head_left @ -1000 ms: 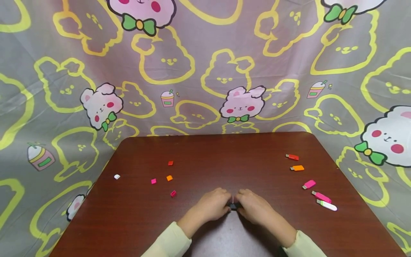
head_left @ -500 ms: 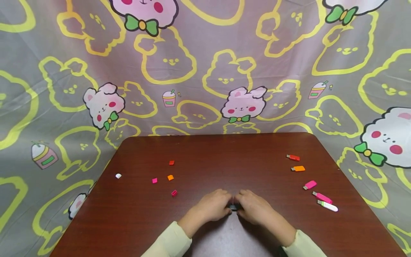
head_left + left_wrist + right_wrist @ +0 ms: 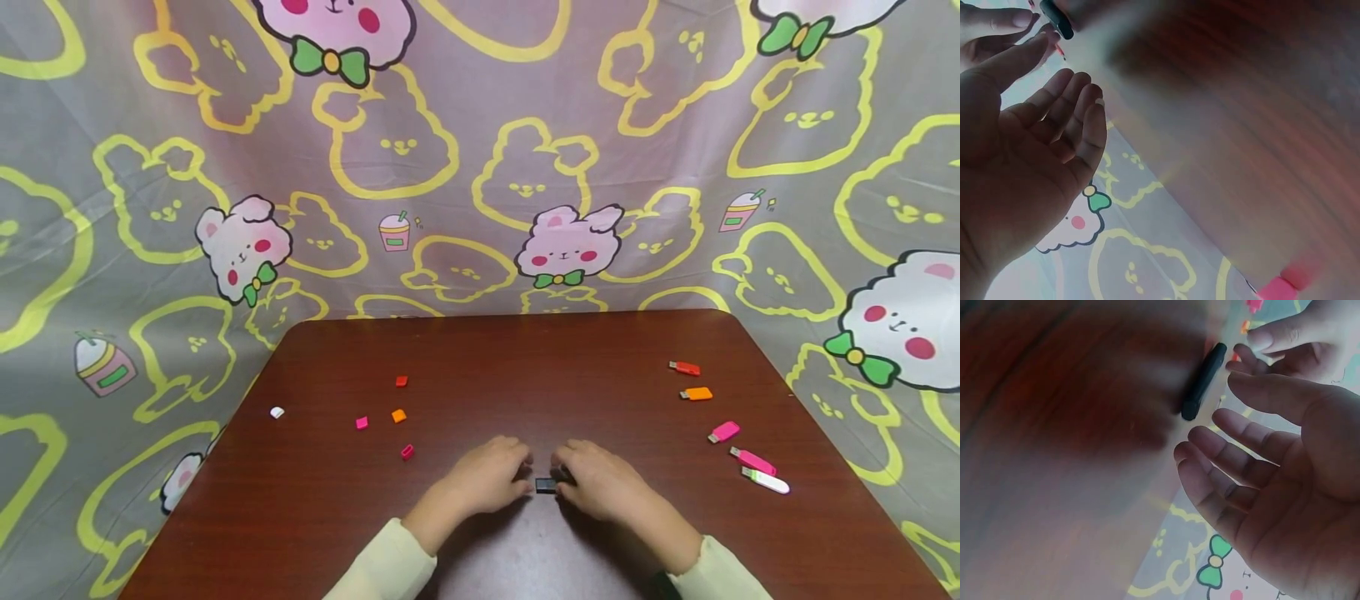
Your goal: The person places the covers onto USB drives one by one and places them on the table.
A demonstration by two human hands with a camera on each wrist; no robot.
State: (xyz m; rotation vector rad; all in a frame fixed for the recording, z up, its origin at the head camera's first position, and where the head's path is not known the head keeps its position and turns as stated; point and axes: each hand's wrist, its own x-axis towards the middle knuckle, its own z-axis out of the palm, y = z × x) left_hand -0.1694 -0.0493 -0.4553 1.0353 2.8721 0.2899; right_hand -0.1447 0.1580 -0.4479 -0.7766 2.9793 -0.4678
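one black stick [image 3: 545,486], my left hand [image 3: 487,475] and my right hand [image 3: 603,483], two in all, either side of that stick, five USB sticks [image 3: 697,394] to its right, five loose caps [image 3: 398,416] to its left, one table [image 3: 525,367] beneath it

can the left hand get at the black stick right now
Probably yes: the left hand is close beside the black stick, with nothing visible between them; the right hand is at its other end.
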